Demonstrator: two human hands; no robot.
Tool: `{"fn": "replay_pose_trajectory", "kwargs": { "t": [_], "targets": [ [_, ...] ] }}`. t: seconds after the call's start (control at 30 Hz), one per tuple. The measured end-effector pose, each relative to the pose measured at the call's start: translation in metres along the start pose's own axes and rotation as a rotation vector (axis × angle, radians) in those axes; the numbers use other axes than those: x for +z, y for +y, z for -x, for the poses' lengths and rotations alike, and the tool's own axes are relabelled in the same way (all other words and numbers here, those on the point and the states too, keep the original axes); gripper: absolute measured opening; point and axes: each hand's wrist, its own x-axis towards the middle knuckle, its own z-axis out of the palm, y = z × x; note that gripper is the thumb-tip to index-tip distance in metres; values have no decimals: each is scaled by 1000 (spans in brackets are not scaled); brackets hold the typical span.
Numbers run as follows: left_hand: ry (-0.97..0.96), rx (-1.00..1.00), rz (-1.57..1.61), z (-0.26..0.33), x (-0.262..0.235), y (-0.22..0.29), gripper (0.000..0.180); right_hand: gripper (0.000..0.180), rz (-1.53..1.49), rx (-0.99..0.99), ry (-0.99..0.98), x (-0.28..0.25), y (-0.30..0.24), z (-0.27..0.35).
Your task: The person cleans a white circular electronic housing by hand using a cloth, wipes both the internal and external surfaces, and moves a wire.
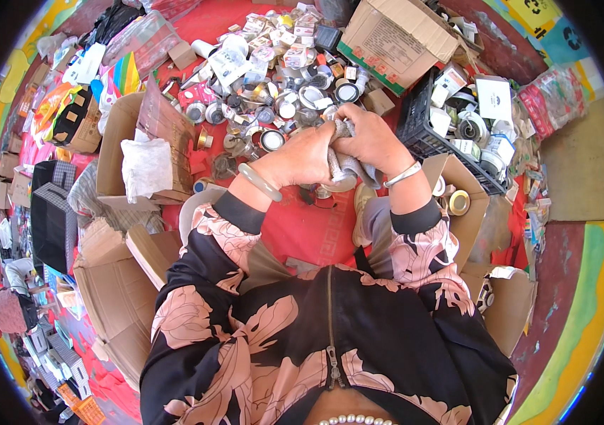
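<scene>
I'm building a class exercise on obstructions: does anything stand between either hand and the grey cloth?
Nothing visible does: the left hand and right hand both grip the grey cloth. The heap of small items lies beyond the hands, not between them and the cloth.

The black jacket (pixel 387 333) has large pink flowers (pixel 270 322), a front zipper (pixel 330 319) and plain black cuffs (pixel 415 219). A pale bangle (pixel 259 183) is worn on the left, a silver bracelet (pixel 404 175) on the right, plus a pearl necklace (pixel 355 420).
</scene>
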Motion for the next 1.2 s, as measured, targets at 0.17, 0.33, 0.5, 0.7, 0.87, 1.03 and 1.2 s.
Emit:
{"fn": "replay_pose_trajectory", "kwargs": {
  "t": [0.17, 0.33, 0.5, 0.7, 0.87, 1.03, 1.2],
  "targets": [
    [61, 74, 158, 2, -1, -11, 71, 35, -130, 9, -24, -20, -4, 7],
    [104, 34, 525, 13, -29, -4, 69, 32, -266, 57, -29, -36, -6, 12],
    [162, 82, 783, 15, -35, -9, 77, 28, -319, 100, 12, -31, 1, 13],
    [113, 66, 626, 12, -36, -11, 77, 19, -427, 92, 68, -30, -5, 16],
    [7, 163, 171, 7, -7, -8, 80, 23, -157, -58, 50, -9, -5, 11],
    [44, 101, 131, 5, -1, -5, 89, 41, 217, -44, 124, 4, -15, 7],
    [80, 116, 100, 6, -1, -8, 87, 44, 13, 1, 61, -6, -17, 3]
  ]
}}
